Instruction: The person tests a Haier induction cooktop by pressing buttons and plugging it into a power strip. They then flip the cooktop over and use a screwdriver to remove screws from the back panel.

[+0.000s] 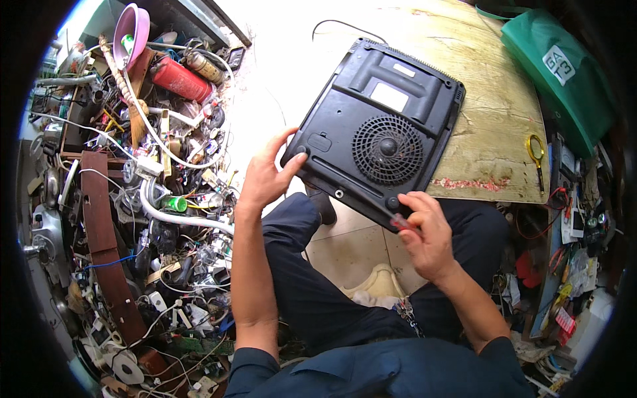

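A black induction cooker [325, 149] lies with its underside up, its far part over the worn wooden table and its near edge jutting out above my lap. The round fan grille [387, 150] and a pale label show on that underside. My left hand [268, 174] grips the cooker's near left corner, thumb on top, the other fingers hidden beneath. At the near right corner, beside a round foot, my right hand [426, 232] is closed round a screwdriver [402, 223] with a clear red handle. The screwdriver's shaft and tip cannot be made out.
The wooden table [491, 119] carries a yellow-rimmed magnifying glass [536, 155] near its right edge. A green bag [564, 79] stands at the far right. Heaped parts and cables fill the left, with a red cylinder [180, 78] and a pink basin [136, 33] among them.
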A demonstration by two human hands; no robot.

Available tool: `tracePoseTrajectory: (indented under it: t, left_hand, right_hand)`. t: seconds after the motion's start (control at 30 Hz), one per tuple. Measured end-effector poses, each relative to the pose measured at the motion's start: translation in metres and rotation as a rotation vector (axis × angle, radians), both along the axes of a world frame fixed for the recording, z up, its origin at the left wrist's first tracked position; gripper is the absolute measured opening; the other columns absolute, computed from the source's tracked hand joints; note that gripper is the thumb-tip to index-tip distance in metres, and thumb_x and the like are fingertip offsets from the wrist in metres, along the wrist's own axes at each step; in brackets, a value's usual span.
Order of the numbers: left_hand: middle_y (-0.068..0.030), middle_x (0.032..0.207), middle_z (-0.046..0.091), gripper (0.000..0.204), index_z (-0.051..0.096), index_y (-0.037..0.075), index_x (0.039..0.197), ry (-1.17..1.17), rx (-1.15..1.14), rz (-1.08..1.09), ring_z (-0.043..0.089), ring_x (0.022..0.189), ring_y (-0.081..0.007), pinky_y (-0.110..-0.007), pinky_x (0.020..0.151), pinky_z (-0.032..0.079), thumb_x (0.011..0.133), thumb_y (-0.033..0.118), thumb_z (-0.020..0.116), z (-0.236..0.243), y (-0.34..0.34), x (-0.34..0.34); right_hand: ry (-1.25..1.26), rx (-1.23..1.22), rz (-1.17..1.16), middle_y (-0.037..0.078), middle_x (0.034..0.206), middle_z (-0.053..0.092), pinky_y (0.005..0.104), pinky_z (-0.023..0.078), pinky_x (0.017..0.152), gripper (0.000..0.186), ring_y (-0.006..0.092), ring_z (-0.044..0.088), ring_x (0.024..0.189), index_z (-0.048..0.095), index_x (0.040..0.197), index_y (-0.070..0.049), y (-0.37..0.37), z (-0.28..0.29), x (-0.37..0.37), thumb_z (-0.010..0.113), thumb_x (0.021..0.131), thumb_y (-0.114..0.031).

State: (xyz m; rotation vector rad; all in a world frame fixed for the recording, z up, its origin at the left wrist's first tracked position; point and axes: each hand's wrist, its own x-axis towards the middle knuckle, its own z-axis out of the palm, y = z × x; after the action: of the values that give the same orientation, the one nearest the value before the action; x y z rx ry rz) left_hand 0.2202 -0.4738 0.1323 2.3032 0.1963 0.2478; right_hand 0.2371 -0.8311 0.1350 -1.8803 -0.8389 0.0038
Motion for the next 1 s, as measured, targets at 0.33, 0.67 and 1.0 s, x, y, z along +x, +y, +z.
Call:
tracePoseTrajectory:
  t: [0.33,0.67,1.0]
  left_hand:
    - [-0.0159,0.132,0.069,0.033,0.071,0.010,0.117,-0.090,0.234,-0.058,0.067,0.117,-0.0367,-0.043,0.096,0.055,0.088,0.023,0.082,0.002,-0.024,0.030]
    - [-0.0173,0.126,0.066,0.026,0.070,0.013,0.106,-0.127,0.293,-0.034,0.070,0.101,-0.0390,-0.045,0.079,0.058,0.089,0.030,0.081,-0.008,-0.033,0.041]
    - [-0.0176,0.125,0.068,0.018,0.069,0.013,0.105,-0.158,0.232,0.023,0.072,0.091,-0.0377,-0.045,0.074,0.059,0.093,0.024,0.077,-0.013,-0.038,0.044]
  right_hand:
    - [0.341,0.191,-0.143,0.019,0.121,0.068,0.0450,0.044,0.106,0.032,0.0346,0.062,0.116,0.056,0.098,-0.001,-0.026,-0.028,0.033,0.058,0.108,-0.032]
    - [0.156,0.087,-0.105,0.020,0.119,0.068,0.0479,0.046,0.105,0.035,0.0375,0.063,0.115,0.056,0.098,-0.002,-0.015,-0.026,0.039,0.066,0.103,-0.035]
    - [0.157,0.067,-0.121,0.020,0.118,0.068,0.0471,0.048,0.103,0.037,0.0377,0.063,0.114,0.057,0.097,-0.001,-0.015,-0.024,0.039,0.066,0.103,-0.036]
